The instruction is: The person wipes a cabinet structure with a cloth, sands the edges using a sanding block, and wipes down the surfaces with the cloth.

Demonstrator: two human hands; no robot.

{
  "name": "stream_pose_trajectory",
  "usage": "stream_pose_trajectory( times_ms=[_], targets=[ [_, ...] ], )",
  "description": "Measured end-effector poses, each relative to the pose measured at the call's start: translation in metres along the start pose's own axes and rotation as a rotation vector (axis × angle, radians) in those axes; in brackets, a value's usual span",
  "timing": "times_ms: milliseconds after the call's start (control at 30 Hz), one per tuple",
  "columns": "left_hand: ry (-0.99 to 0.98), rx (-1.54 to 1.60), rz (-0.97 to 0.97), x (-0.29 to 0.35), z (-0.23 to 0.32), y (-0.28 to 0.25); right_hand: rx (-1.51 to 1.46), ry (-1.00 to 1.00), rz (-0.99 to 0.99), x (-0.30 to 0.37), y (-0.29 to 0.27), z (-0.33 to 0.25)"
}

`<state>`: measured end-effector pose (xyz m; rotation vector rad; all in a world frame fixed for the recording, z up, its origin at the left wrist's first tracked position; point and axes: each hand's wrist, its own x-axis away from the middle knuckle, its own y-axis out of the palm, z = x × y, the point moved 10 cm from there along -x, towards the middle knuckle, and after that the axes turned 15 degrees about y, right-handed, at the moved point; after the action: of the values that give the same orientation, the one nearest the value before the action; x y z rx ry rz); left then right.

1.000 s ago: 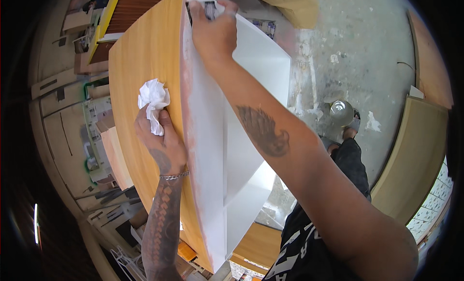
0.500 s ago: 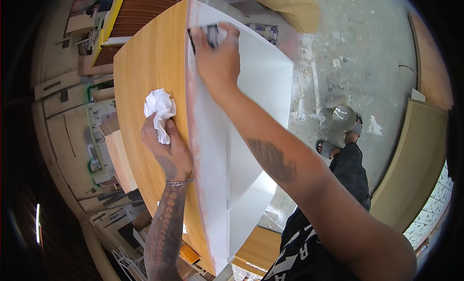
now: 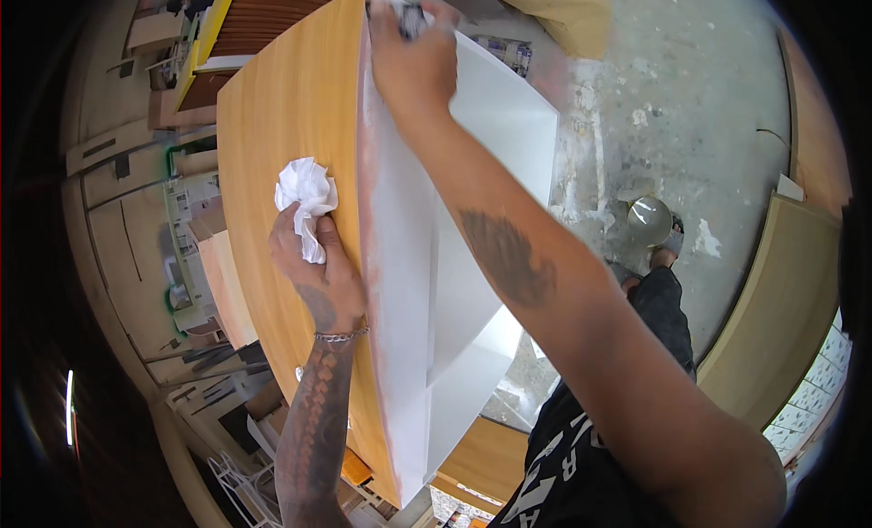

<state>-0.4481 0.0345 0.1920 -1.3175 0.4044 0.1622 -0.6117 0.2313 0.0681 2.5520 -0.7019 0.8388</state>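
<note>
A wood-grain cabinet panel (image 3: 291,101) meets a long white edge face (image 3: 391,256) marked by a pinkish strip along their joint. Resting on the wood side, my left hand (image 3: 318,265) is closed round a crumpled white tissue (image 3: 309,187). My right hand (image 3: 413,69) reaches to the far end of the white face. Its fingers grip a small dark, block-like thing (image 3: 413,21) against that surface; the hand covers part of it, so its exact kind is unclear.
A white inner compartment (image 3: 500,147) opens right of the edge face. A round metallic bowl-like thing (image 3: 649,221) is on the stained concrete floor (image 3: 636,119), near a sandalled foot. Long boards (image 3: 772,283) stand at the right. A slatted brown piece (image 3: 272,19) is at the far left.
My right hand has slid farther along the white face, toward its far end, with the dark block-like thing. My left hand keeps the tissue on the wood panel.
</note>
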Motion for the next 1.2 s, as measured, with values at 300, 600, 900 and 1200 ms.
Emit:
stream_pose_trajectory(
  times_ms=[300,600,900,1200],
  targets=[
    [0.013,-0.044,0.001,-0.001,0.003,-0.001,-0.058,0.095,-0.109,0.008,0.0,0.017],
    [0.041,-0.065,0.006,-0.002,0.004,-0.001,-0.033,0.088,-0.093,0.016,-0.004,0.023],
    [0.014,-0.044,0.01,-0.001,0.004,-0.002,-0.028,0.078,-0.088,0.004,0.003,0.011],
    [0.014,-0.058,-0.005,-0.002,0.007,0.0,-0.035,0.087,-0.085,-0.014,0.003,-0.003]
  ],
)
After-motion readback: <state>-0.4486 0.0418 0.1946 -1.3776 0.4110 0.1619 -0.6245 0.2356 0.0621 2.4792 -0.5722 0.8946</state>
